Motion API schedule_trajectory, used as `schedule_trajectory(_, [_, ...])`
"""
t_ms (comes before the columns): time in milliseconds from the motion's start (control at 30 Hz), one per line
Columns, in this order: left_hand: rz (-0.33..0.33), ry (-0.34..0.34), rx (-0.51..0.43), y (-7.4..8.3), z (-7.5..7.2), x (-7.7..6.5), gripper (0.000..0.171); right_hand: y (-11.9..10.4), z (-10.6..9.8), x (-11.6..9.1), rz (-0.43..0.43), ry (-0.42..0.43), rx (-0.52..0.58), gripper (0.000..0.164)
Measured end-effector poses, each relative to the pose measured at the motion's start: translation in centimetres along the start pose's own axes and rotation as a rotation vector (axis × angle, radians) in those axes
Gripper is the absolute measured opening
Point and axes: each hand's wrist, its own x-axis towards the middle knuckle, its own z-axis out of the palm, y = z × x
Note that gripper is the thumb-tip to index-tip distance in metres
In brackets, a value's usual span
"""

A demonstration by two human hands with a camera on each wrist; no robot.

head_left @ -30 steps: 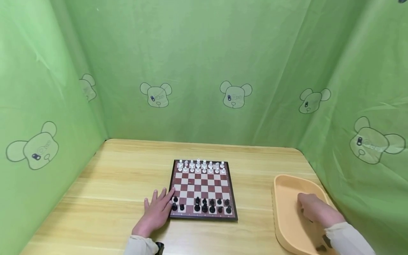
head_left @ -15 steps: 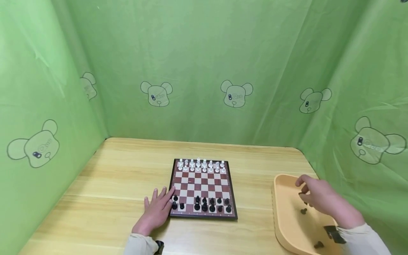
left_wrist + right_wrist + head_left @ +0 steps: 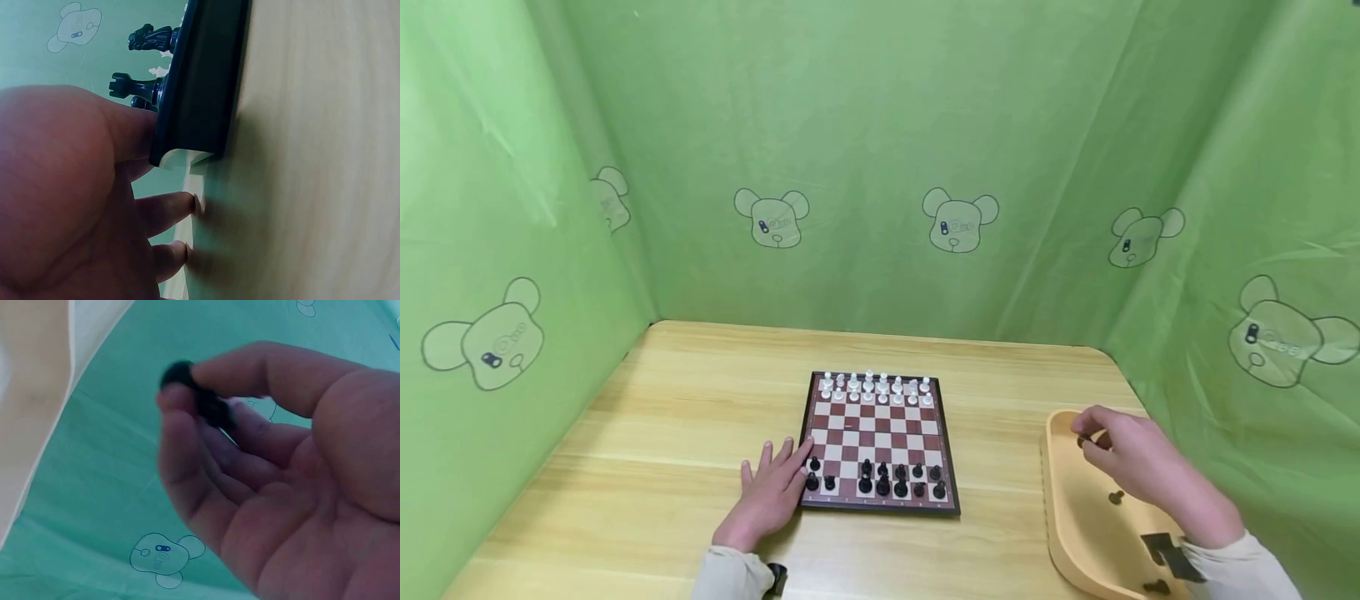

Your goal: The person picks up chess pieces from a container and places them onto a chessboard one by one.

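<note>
My right hand [image 3: 1131, 457] hovers over the far part of the peach tray [image 3: 1051, 508], pinching a small black chess piece [image 3: 215, 409] between thumb and fingers; blur hides which piece it is. At the left edge of the chessboard [image 3: 874, 424], my left hand [image 3: 763, 504] lies with fingers spread, touching the board's side and the table. White pieces [image 3: 868, 386] fill the two far rows. Along the near side stand black pieces [image 3: 883, 486], with gaps in both rows. A black rook [image 3: 134, 87] and a black knight [image 3: 153, 39] rise above the board's edge in the left wrist view.
Inside the tray lie loose black pieces [image 3: 1116, 497], one near its middle and others towards the near end, partly behind my right sleeve [image 3: 1240, 567]. A green curtain [image 3: 865, 150] encloses the wooden table [image 3: 700, 400] at the back and sides.
My right hand has come up from the tray floor and shifted slightly left and away from me, with a black chess piece now showing at its fingertips. My left hand stays at the board's edge.
</note>
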Motion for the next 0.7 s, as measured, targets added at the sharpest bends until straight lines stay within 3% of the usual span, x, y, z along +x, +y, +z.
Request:
schedule_trajectory(233, [0.004, 0.002, 0.008, 0.1, 0.1, 0.1, 0.049, -0.5, 0.5, 0.3, -0.014, 0.119, 0.003, 0.014])
schedule_trajectory(567, [0.01, 0.005, 0.001, 0.0, 0.3, 0.2, 0.049, -2.1, 0.8, 0.0, -0.023, 0.335, 0.128, 0.03])
schedule_trajectory(700, [0.014, 0.014, -0.004, -0.1, 0.2, 0.2, 0.05, -2.8, 1.1, 0.1, -0.033, 0.405, 0.136, 0.028])
